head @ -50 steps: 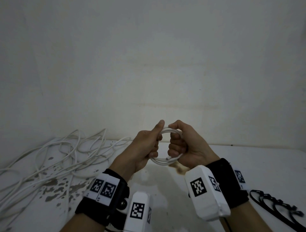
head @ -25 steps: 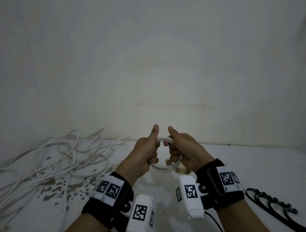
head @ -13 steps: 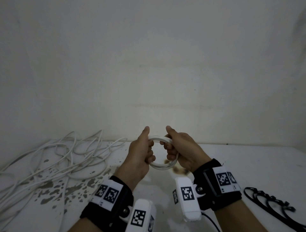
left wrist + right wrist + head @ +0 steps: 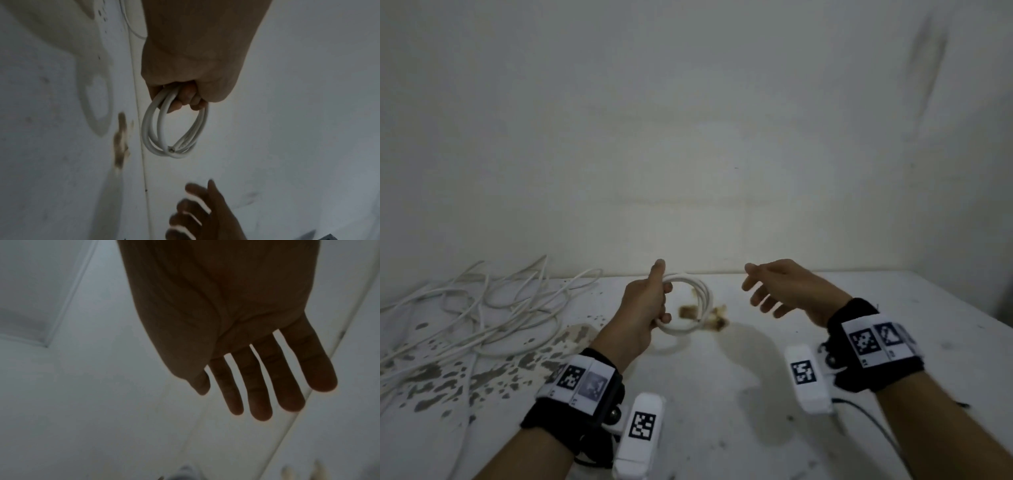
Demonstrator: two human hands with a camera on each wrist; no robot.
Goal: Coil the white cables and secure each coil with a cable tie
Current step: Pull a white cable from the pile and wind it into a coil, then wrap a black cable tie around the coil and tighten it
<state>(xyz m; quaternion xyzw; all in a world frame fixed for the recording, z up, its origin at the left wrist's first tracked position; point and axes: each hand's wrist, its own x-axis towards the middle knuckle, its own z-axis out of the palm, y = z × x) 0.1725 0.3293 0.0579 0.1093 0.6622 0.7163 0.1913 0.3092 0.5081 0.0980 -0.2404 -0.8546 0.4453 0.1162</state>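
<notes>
A small coil of white cable point(image 4: 697, 306) hangs above the white table point(image 4: 756, 394), and my left hand point(image 4: 650, 305) grips its near side with curled fingers and the thumb up. In the left wrist view the coil point(image 4: 174, 129) shows several loops and a cut end at its bottom. My right hand point(image 4: 774, 291) floats to the right of the coil, apart from it, fingers spread and holding nothing. The right wrist view shows those fingers point(image 4: 261, 386) straight against the wall. No cable tie is on the coil.
A loose tangle of white cables point(image 4: 482, 308) lies on the table's left side over flaked dark patches. Brown stains point(image 4: 709, 317) mark the tabletop under the coil. A plain wall rises right behind the table. A thin black lead point(image 4: 873, 421) trails from my right wrist.
My right hand has let go of the coil and moved off to the right with its fingers spread. The left hand keeps the coil and has barely moved.
</notes>
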